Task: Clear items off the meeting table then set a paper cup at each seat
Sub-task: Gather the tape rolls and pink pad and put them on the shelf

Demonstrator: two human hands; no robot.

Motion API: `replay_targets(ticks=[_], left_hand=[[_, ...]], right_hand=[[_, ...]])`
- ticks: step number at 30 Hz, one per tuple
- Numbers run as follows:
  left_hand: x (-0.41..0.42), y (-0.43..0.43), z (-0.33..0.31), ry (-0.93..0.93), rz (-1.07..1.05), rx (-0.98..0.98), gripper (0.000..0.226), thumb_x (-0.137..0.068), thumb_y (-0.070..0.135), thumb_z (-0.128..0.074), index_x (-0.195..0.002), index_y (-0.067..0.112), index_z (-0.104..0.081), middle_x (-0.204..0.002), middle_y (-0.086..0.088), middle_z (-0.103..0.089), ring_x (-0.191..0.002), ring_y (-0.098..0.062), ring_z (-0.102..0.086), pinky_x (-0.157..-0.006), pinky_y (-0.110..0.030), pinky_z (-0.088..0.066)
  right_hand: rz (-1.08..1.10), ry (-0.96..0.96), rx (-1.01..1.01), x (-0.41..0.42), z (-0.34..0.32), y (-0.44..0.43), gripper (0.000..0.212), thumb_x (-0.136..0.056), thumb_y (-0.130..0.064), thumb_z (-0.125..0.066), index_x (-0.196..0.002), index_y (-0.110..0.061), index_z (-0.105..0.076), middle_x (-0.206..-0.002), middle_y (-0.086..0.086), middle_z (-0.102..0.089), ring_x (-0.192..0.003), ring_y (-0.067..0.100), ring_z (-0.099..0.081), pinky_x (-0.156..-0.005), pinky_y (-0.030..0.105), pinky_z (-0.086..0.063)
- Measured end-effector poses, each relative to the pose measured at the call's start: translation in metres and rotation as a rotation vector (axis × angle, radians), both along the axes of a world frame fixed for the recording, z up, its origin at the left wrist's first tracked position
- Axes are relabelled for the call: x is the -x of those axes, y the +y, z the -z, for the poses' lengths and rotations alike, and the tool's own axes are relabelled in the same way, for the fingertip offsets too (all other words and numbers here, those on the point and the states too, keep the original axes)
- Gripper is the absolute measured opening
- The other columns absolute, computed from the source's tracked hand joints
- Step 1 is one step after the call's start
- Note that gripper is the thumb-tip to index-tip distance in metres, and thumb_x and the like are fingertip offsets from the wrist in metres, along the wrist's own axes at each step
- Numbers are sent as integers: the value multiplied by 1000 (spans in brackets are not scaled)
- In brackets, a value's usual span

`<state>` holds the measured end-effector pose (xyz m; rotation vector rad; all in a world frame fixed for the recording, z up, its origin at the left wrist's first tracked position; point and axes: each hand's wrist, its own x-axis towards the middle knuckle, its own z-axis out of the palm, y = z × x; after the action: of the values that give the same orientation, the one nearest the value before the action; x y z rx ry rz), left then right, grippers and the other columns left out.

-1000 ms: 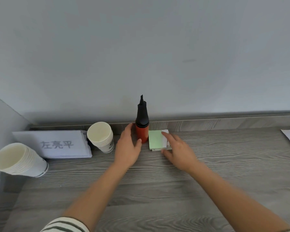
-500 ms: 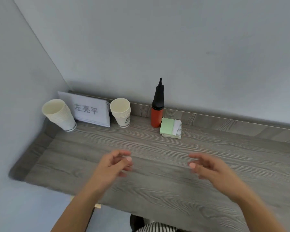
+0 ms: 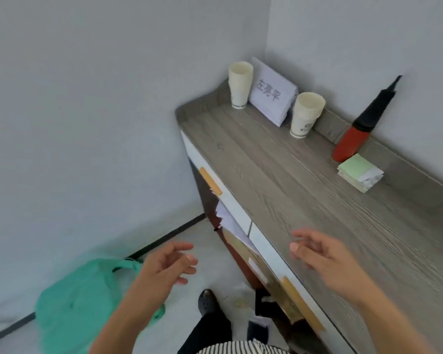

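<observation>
I see pale grey walls meeting in a corner behind a long grey wood-grain counter (image 3: 304, 190) with a white front edge. Strips of orange tape (image 3: 210, 181) sit on that edge and loose white papers (image 3: 226, 221) stick out under it. A green bag (image 3: 82, 302) lies blurred on the floor left of the counter. My feed shows the left hand (image 3: 164, 267) over the floor, off the counter, fingers loosely curled and apart, holding nothing. The right hand (image 3: 325, 256) hovers over the counter's near edge, fingers relaxed and spread, also empty. Both hands are well apart from the items at the back. A stack of white name cards (image 3: 271, 95) with printed characters sits tilted in the far corner. A red bottle (image 3: 353, 134) with a black pointed top stands by the back lip, right of the cards. Task items: the left cup stack (image 3: 239, 84) stands upright just left of the cards, and the right cup stack (image 3: 304, 116) stands upright between the cards and the bottle. A green-topped note pad (image 3: 359, 172) lies flat just beside the bottle's base. A dark shoe (image 3: 207, 301) shows on the floor and a striped shirt (image 3: 241, 348) at the bottom edge.
</observation>
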<state>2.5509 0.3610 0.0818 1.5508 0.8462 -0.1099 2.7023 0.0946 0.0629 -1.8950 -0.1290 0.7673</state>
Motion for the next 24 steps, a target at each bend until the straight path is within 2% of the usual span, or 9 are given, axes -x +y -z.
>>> replay_targets(ticks=[3,7,10,15,18,21,24], left_hand=[[73,10,-10,-67,-254,-17,16,-88,7,-68,-103,12,-68,-83,-11,-76,-80,-26,-71,-68,-32,-54],[173,22,-20,-131,-550,-59,18,-93,1,-56,-103,10,-67,-87,-16,-75,-76,-21,-71,-71,-36,-54],[252,26,-21,-146,-723,-84,18,-93,2,-57,-103,12,-68,-86,-14,-76,-79,-24,-71,-73,-39,-54],[405,29,-23,-103,-1025,-118,17,-93,3,-57,-103,11,-68,-89,-17,-75,-80,-26,-70,-71,-38,-53],[496,25,-24,-60,-1205,-158,16,-94,4,-58,-103,12,-68,-89,-17,-75,-79,-24,-70,-71,-36,-53],[564,23,-25,-29,-1338,-183,15,-93,6,-59,-101,14,-68,-88,-15,-75,-82,-27,-72,-71,-36,-54],[613,24,-23,-16,-1426,-196,15,-93,10,-60,-104,16,-68,-89,-11,-77,-82,-23,-73,-73,-37,-56]], right_hand=[[-202,-7,-10,23,-14,42,23,-91,-16,-62,-113,-22,-64,-98,9,-73,-87,22,-70,-70,22,-51],[-453,-87,-42,66,-33,110,24,-89,-23,-65,-112,-28,-66,-96,2,-75,-90,20,-71,-81,35,-54],[-618,-114,-73,115,-42,167,23,-88,-20,-65,-110,-28,-67,-96,1,-76,-90,15,-72,-83,35,-53],[-905,-107,-91,234,-38,265,21,-87,-18,-67,-105,-29,-68,-94,-2,-77,-85,12,-73,-80,38,-53],[-1063,-73,-120,318,-38,314,22,-86,-19,-67,-105,-29,-67,-98,2,-76,-86,11,-73,-76,33,-54],[-1198,-33,-148,393,-40,352,25,-80,-27,-70,-105,-30,-68,-98,2,-76,-86,12,-73,-76,30,-51],[-1336,0,-140,450,-43,385,33,-73,-39,-76,-104,-32,-70,-98,-2,-76,-90,13,-72,-75,28,-50]])
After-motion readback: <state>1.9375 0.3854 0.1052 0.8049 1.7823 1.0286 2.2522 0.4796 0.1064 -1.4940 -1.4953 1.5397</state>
